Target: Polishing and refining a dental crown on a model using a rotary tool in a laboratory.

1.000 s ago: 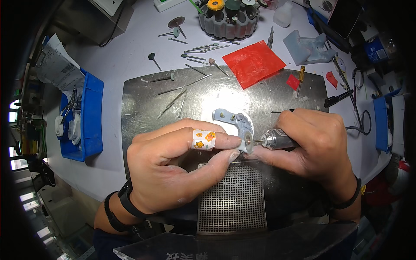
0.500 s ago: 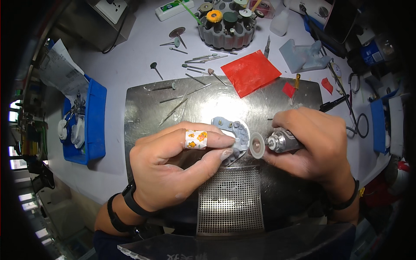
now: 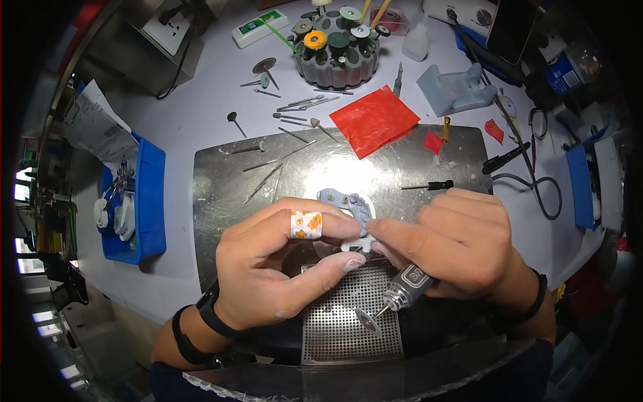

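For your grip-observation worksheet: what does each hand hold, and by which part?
The left hand pinches the small grey-blue part by its lower edge. The right hand touches that part and holds the rotary tool by its body, disc pointing down.

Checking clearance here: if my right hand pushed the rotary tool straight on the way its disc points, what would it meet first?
The rotary tool in the right hand points down-left toward the person. Its disc hangs over the perforated grid, so it would likely meet that first, though the height above it is unclear.
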Demonstrator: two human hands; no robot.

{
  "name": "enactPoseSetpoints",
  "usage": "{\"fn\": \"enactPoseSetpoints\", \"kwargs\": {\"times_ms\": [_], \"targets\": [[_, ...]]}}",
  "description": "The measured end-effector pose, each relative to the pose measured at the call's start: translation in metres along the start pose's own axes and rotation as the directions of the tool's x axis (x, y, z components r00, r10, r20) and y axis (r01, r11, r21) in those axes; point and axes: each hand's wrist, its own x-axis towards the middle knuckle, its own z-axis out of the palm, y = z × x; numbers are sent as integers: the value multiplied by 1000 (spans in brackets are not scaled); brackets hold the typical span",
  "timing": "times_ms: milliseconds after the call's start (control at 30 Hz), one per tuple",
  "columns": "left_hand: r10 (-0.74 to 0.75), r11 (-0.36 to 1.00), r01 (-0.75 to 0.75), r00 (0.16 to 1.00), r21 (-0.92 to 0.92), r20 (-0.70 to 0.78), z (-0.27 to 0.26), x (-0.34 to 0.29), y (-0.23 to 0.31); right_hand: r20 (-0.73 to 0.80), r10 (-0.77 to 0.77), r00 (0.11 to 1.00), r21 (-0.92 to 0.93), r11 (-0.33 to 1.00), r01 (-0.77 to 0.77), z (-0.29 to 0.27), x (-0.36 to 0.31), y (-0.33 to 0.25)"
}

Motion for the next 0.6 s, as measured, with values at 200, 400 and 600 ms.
{"fn": "enactPoseSetpoints", "kwargs": {"times_ms": [200,400,600], "targets": [[-18,994,11,998,110,65,-5,-1,-5,27,-24,999,46,999,23,-2,1,-1],[-61,996,56,996,69,67,-6,1,-3,85,-38,996,55,998,33,-8,2,1],[-115,991,116,993,-62,29,-9,-2,-8,56,45,997,-47,998,-42,-17,7,9]]}}
